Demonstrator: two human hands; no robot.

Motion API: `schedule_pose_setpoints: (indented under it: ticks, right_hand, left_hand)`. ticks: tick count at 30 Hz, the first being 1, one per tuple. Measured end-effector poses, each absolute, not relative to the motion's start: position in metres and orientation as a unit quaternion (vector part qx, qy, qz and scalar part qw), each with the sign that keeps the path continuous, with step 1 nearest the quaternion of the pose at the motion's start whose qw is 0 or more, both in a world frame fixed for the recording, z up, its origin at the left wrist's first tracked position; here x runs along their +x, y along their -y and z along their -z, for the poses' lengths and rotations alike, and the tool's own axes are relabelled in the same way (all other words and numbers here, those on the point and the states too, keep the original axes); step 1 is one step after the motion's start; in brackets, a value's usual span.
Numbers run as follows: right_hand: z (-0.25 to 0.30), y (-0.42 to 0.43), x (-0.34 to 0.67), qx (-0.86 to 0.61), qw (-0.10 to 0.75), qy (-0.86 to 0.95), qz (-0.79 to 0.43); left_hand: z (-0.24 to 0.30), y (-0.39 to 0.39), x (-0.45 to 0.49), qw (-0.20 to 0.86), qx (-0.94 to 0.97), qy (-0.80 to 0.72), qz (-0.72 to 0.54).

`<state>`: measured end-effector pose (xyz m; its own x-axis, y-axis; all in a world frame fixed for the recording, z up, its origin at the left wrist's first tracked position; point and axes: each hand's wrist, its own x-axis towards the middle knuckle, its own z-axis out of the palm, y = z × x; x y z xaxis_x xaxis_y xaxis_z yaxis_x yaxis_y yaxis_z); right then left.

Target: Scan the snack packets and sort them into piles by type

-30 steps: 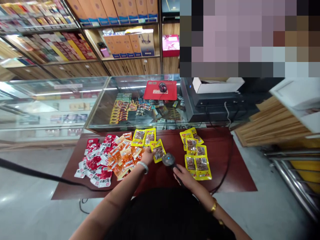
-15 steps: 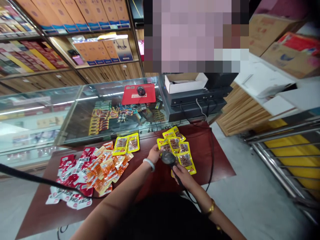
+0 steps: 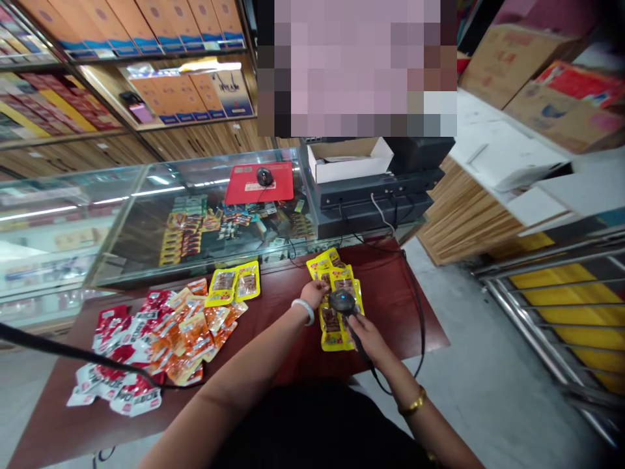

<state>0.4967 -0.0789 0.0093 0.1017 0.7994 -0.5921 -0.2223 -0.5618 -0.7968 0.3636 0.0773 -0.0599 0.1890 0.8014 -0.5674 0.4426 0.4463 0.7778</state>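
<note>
My right hand [image 3: 367, 337] is closed round the handle of a black barcode scanner [image 3: 343, 302] with a blue light on its head, held just above a pile of yellow snack packets [image 3: 334, 272] on the dark red table [image 3: 293, 355]. My left hand [image 3: 314, 292], with a pale bangle on the wrist, pinches the edge of one yellow packet in that pile, right beside the scanner head. Two more yellow packets [image 3: 233, 283] lie apart to the left.
Orange packets [image 3: 195, 329] and red-and-white packets [image 3: 124, 355] are heaped on the table's left. Behind stands a glass display counter [image 3: 146, 221] with a red mouse pad [image 3: 260, 184], a black register [image 3: 371, 195] and a white box. The scanner cable [image 3: 415, 312] loops right. A metal rack [image 3: 561, 306] stands at the right.
My left hand carried a yellow packet from the middle of the table to the right-hand yellow pile. The scanner followed and its blue light now shows. The view swung rightwards.
</note>
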Motion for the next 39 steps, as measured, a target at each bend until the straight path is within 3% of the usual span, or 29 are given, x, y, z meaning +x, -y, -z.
schedule_pose_setpoints:
  ticks: [6,12,18,26,39]
  right_hand:
    - [-0.001,0.071,0.477,-0.622,0.39,0.262,-0.627]
    - [-0.008,0.055,0.445,-0.605,0.367,0.309,-0.635]
    - [-0.015,0.035,0.402,-0.584,0.33,0.33,-0.664]
    - [-0.023,0.001,0.345,-0.535,0.31,0.371,-0.693]
    - [-0.037,-0.038,0.281,-0.508,0.273,0.414,-0.704]
  left_hand:
    - [0.059,-0.084,0.292,0.602,0.442,-0.63,-0.215]
    - [0.049,-0.096,0.177,0.4,0.489,-0.747,-0.205]
    - [0.038,-0.105,0.125,0.362,0.497,-0.771,-0.166]
    - [0.018,-0.121,0.096,0.205,0.539,-0.806,-0.13]
    - [0.026,-0.144,0.052,0.229,0.556,-0.799,0.001]
